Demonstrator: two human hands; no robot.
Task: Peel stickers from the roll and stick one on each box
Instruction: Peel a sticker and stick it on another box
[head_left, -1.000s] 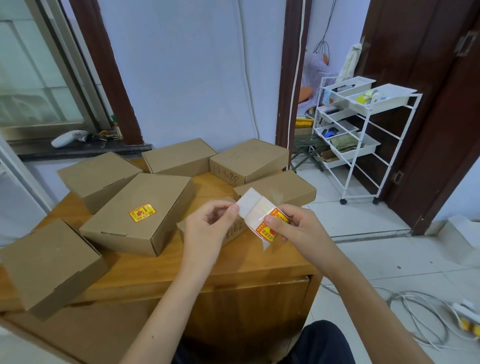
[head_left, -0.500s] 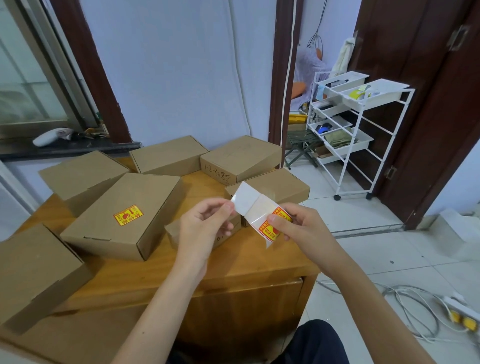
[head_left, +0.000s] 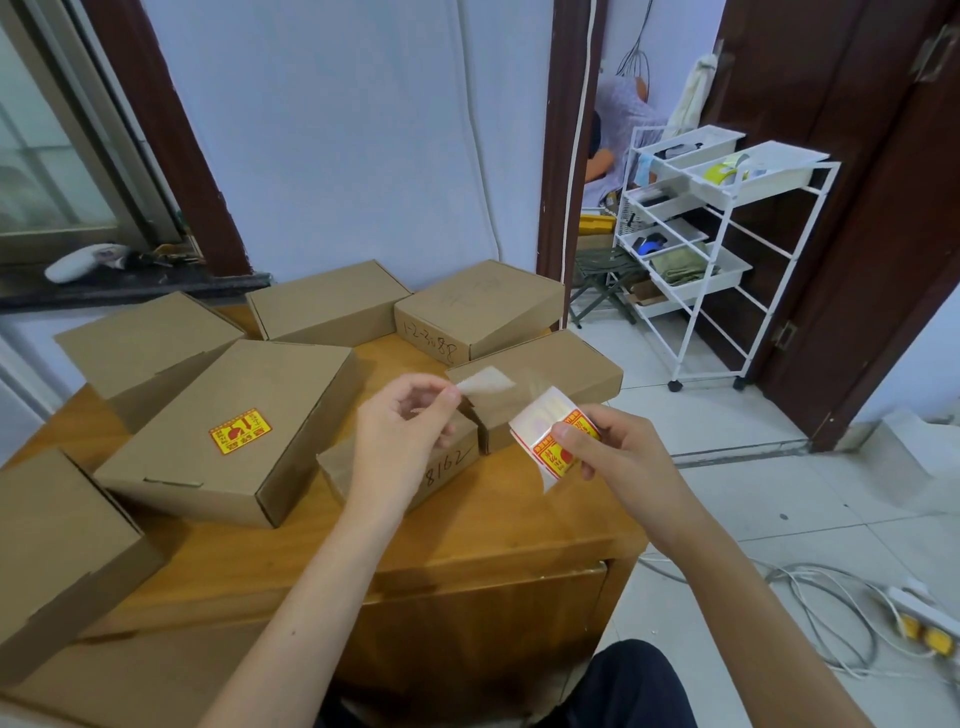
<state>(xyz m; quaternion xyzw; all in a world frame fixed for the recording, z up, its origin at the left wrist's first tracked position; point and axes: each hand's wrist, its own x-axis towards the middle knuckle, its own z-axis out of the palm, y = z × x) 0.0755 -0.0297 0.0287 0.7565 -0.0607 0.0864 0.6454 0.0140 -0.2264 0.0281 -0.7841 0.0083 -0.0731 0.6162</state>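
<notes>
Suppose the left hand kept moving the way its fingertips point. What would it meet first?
Probably the backing strip it pinches; beyond that, the right hand holding the sticker. Depth is hard to judge.

Seven cardboard boxes lay on the wooden table (head_left: 467, 545): a far-left box (head_left: 140, 338), a back-middle box (head_left: 322, 301), a box marked "1-2-2088" (head_left: 478, 306), a right-hand box (head_left: 550, 364), a large middle box (head_left: 228, 431), a box marked "8162" (head_left: 447, 467) partly hidden behind the hands, and a near-left box (head_left: 57, 551). One yellow-and-red sticker (head_left: 240, 431) was stuck on a box, the large middle one. One sticker strip (head_left: 550, 441) was in the air. Two hands showed: the left hand (head_left: 400, 436) and the right hand (head_left: 623, 457). One white trolley rack (head_left: 727, 249) stood on the floor.
</notes>
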